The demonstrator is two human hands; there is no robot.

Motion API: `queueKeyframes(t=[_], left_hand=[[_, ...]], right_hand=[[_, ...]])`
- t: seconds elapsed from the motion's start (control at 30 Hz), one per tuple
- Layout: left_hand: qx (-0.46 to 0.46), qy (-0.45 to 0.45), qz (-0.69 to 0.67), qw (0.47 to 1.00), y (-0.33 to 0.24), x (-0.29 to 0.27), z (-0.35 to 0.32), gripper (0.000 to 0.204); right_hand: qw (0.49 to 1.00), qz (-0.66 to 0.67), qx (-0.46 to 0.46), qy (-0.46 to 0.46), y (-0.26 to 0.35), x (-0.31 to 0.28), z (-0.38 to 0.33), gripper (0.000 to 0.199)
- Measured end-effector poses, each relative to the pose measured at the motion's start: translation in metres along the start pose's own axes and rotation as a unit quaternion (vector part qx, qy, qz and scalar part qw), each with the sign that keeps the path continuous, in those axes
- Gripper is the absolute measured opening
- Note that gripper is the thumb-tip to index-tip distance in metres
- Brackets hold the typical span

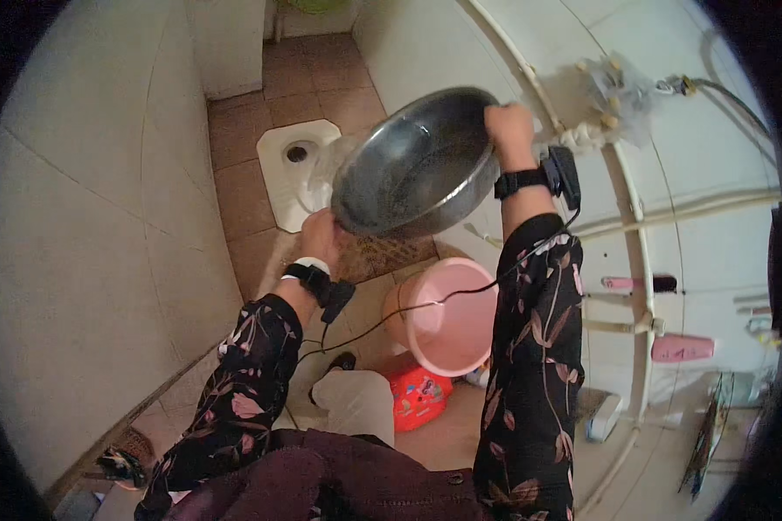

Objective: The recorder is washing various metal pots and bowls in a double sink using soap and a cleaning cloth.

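Note:
A large grey metal basin [426, 174] hangs tilted in the air between my hands, its left side lower than its right. My left hand [320, 236] is closed on the lower left rim, and my right hand [509, 132] grips the upper right rim. Water seems to stream off the basin's left edge over a white squat toilet [274, 165] set in the floor. Fingers of both hands are partly hidden behind the rim. Below the basin stands a pink bucket [452, 321], touched by neither hand.
A red patterned basin [421, 399] sits on the floor beside the bucket. Pipes [641, 347] run along the right tiled wall, near a pink bottle [682, 348] and a pink brush [621, 283]. A black cable [391, 318] hangs between my wrists. The left wall [104, 217] is close.

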State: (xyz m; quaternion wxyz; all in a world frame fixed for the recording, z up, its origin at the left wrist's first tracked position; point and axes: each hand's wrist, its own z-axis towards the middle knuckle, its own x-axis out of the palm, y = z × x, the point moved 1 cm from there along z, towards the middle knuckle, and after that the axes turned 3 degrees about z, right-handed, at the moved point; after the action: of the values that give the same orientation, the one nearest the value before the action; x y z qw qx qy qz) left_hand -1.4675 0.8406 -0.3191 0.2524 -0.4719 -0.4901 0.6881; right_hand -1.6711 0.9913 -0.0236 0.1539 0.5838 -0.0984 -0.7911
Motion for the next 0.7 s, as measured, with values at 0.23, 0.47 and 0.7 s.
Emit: queueKeyframes(t=[0.23, 0.47, 0.7], left_hand=[[-0.002, 0.009, -0.155, 0.988, -0.126, 0.006, 0.032, 0.017], [0.155, -0.022, -0.117, 0.981, -0.156, 0.038, 0.065, 0.020], [0.270, 0.021, -0.156, 0.950, -0.183, 0.021, 0.020, 0.024]], right_hand=[[0.976, -0.052, -0.187, -0.103, 0.118, -0.023, 0.032, 0.030], [0.943, -0.076, -0.302, -0.116, 0.160, -0.044, 0.004, 0.028], [0.942, -0.015, -0.283, -0.179, 0.118, -0.110, -0.044, 0.028]])
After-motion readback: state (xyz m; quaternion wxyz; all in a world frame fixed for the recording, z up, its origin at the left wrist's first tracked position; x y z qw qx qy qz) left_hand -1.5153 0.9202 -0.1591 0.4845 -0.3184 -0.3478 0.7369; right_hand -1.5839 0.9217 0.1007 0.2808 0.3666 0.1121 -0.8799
